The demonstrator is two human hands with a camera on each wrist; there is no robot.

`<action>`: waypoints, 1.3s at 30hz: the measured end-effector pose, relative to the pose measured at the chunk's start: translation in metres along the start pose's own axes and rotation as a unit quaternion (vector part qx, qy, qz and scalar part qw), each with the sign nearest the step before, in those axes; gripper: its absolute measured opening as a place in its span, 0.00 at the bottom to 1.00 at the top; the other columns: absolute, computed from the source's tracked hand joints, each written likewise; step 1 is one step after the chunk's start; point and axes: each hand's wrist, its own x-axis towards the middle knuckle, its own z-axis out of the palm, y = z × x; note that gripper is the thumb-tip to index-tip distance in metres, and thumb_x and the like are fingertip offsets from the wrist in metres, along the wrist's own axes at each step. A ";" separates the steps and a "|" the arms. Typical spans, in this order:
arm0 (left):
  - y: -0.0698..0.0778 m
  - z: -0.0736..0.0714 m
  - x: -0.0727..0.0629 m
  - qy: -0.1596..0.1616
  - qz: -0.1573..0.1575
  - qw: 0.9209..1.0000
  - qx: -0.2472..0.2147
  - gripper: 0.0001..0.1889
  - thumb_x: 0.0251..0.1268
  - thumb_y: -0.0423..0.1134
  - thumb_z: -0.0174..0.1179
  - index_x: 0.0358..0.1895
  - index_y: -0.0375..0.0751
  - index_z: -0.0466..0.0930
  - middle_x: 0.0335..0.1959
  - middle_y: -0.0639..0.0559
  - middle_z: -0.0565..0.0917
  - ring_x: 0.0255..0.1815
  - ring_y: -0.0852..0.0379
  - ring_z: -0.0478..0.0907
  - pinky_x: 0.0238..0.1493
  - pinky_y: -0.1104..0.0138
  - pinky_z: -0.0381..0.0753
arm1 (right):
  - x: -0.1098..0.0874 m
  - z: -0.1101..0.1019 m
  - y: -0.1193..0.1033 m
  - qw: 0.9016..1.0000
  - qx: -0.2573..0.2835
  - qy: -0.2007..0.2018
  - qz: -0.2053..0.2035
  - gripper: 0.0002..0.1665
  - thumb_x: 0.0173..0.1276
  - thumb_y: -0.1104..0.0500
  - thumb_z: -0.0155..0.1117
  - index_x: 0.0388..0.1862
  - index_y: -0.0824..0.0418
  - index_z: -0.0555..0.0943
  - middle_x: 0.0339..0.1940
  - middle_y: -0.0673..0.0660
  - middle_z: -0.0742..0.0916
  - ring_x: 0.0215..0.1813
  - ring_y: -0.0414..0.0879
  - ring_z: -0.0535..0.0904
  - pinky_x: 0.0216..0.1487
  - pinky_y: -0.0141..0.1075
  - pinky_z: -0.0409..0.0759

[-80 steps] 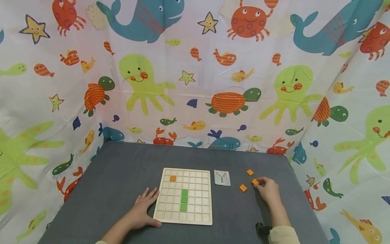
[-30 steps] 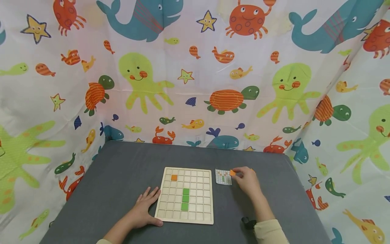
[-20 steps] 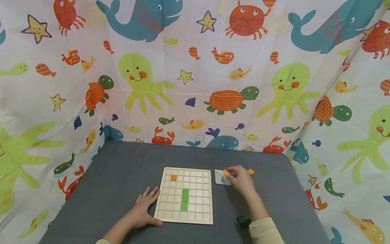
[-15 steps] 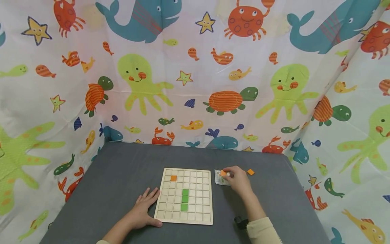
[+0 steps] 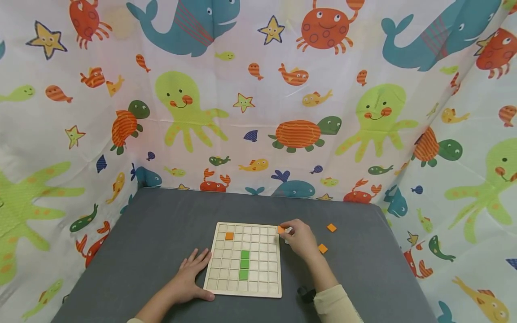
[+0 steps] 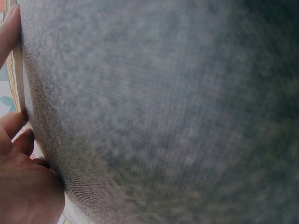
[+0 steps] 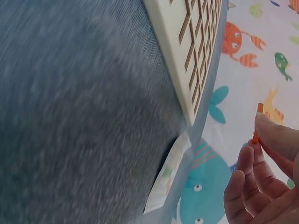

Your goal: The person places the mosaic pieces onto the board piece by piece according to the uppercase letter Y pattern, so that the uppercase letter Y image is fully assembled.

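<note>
A square wooden grid board (image 5: 264,287) lies on the grey table. One orange tile (image 5: 229,236) sits in its upper left part, and a column of green tiles (image 5: 244,264) stands in its middle. My left hand (image 5: 186,278) rests at the board's left edge, fingers spread and thumb near the lower left corner. Between thumb and fingertips my right hand (image 5: 302,240) pinches another orange tile (image 7: 258,122), raised near the board's upper right corner in the head view. Under that hand lies the small printed card (image 7: 167,175), mostly hidden in the head view.
Two loose orange tiles lie right of the right hand, one farther back (image 5: 331,228) and one nearer (image 5: 322,248). A black strap (image 5: 306,294) is at the right wrist. A curtain (image 5: 258,89) printed with sea animals surrounds the table's back and sides.
My right hand picked up an orange tile from the loose ones at right and carried it left, across the card to the board's right edge. The left hand has stayed in place.
</note>
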 end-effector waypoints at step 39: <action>-0.001 0.001 0.001 0.004 -0.002 1.000 0.012 0.69 0.27 0.65 0.82 0.81 0.47 0.56 0.83 0.48 0.54 0.84 0.36 0.36 0.77 0.35 0.36 | 0.006 0.066 -0.055 0.993 0.009 -0.079 -0.085 0.13 0.65 0.56 0.74 0.48 0.53 0.89 0.47 0.52 0.86 0.35 0.39 0.77 0.29 0.33 0.76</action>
